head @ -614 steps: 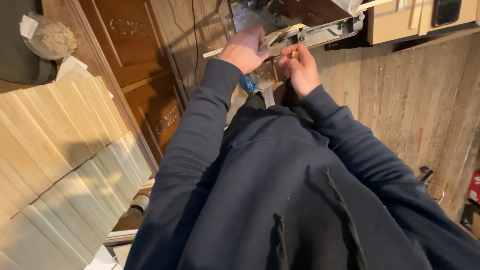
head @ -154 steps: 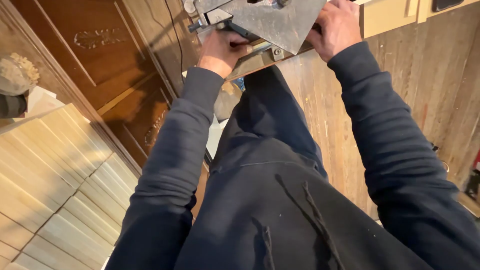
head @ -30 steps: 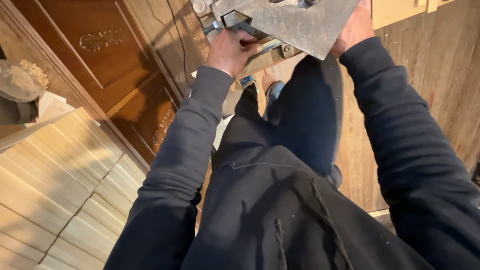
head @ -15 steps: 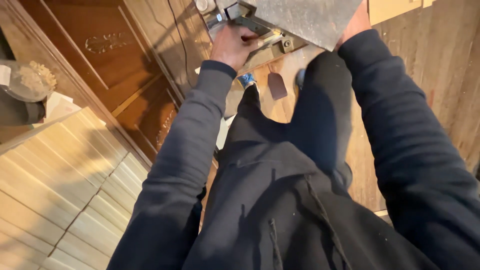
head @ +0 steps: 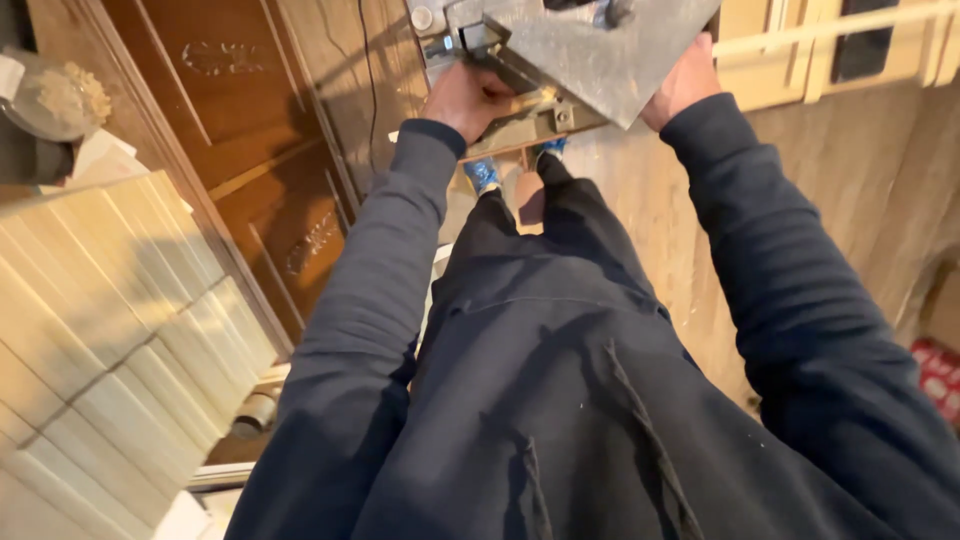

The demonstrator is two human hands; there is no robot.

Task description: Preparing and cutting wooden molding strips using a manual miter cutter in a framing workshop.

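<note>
Head view: both hands grip a grey metal machine (head: 590,50) at top of frame, held out in front of the body. Left hand (head: 468,98) closed around its lower left frame; right hand (head: 685,82) clasps the plate's right edge. Carved wooden door (head: 250,150) at left, pale stacked planks (head: 100,330) beside it.

Down at the far right edge of my view, on the floor beside my right sleeve, sits a red package (head: 940,372) with pale markings on it; only a corner shows, so I cannot tell its full shape. At the upper left, a clear plastic bag (head: 55,95) holding something pale and crumbly rests on top of white paper. I see no labels I can make out, no signs and no screens.
</note>
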